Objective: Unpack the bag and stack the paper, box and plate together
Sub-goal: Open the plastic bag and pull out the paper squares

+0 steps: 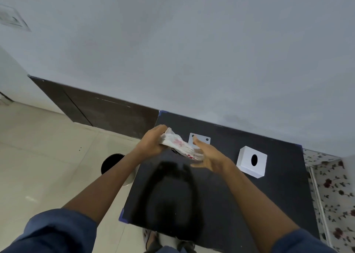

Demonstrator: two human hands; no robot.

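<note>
The left hand (pixel 151 143) curls its fingers round one end of the bag (pixel 178 145), held above the dark worktop (pixel 278 185). The right hand (pixel 209 156), fingers straight, touches the other end. The paper (pixel 201 138) lies just behind, with the box (pixel 252 161) to the right.

left hand (pixel 151 143) gripping bag (pixel 178 144), box (pixel 251 161) nearby

Head view looks steeply down over the table (pixel 278 187), apparently close.

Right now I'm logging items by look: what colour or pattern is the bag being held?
Whitish translucent bag with pinkish-red printed marks; head view shows it best.
</note>
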